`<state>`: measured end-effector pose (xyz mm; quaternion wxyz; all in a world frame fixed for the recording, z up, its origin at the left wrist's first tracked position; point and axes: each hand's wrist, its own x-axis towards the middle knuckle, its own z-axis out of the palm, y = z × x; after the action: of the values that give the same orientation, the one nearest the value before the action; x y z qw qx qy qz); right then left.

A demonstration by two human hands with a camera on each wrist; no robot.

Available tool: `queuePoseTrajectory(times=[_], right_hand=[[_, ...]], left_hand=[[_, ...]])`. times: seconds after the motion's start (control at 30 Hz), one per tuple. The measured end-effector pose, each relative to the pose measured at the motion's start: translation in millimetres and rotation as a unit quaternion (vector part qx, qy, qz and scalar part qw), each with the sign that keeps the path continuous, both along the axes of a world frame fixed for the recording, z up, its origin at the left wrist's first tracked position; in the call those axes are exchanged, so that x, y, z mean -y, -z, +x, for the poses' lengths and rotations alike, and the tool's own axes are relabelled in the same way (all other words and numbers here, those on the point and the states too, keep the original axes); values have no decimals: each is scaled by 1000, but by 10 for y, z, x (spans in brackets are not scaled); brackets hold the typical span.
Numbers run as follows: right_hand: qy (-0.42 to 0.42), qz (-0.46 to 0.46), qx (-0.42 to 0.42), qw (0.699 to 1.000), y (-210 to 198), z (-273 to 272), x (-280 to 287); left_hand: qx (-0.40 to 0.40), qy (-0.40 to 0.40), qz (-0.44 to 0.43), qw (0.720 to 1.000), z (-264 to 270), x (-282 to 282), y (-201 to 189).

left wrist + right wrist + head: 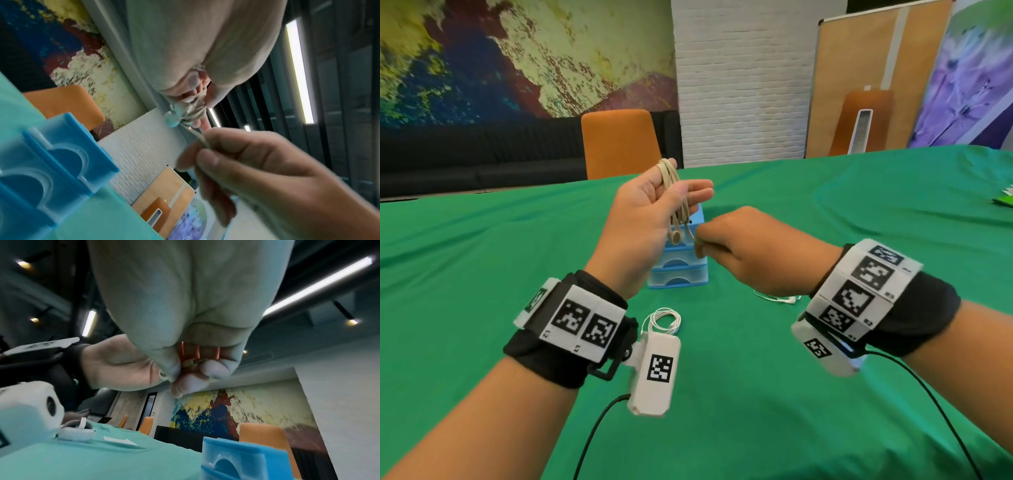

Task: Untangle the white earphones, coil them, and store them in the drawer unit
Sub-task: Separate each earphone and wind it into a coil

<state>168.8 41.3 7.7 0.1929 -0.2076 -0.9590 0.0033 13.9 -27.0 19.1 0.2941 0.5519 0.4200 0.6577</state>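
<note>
**Head view: coiling nearly done, tail end still to tuck**

Head view gives me the green table first, then the blue drawer unit as my landmark. Just above the unit, my left hand wears the earphones looped over its fingers, thumb pressing the loops. Beside it, above the unit's right edge, my right hand pinches the cable's free end. I judge coiling is in hand; next, wrap that end round the bundle, then open a drawer.
</note>
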Motion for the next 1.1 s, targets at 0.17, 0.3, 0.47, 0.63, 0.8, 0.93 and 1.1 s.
queuePoseTrajectory(times=[0.17, 0.3, 0.47, 0.63, 0.8, 0.93, 1.1], right_hand=[[-24, 80, 30, 996, -253, 63, 129], [-31, 96, -24, 995, -368, 126, 108], [-68, -23, -128, 989, -261, 118, 101], [-64, -111, -170, 977, -198, 56, 136], [-48, -177, -219, 958, -164, -14, 92], [-36, -212, -249, 944, -151, -80, 45], [-31, -287, -277, 917, -147, -56, 0]], left_hand=[[-138, -11, -39, 990, -17, 4, 41], [-130, 28, -84, 988, 90, 47, 59], [-10, 55, -110, 992, 129, 82, -1], [-1, 68, -137, 988, 115, 112, -24], [58, 59, -149, 985, 47, 84, 8], [77, 38, -126, 988, 32, 11, 65], [60, 21, -111, 992, 70, -8, 74]])
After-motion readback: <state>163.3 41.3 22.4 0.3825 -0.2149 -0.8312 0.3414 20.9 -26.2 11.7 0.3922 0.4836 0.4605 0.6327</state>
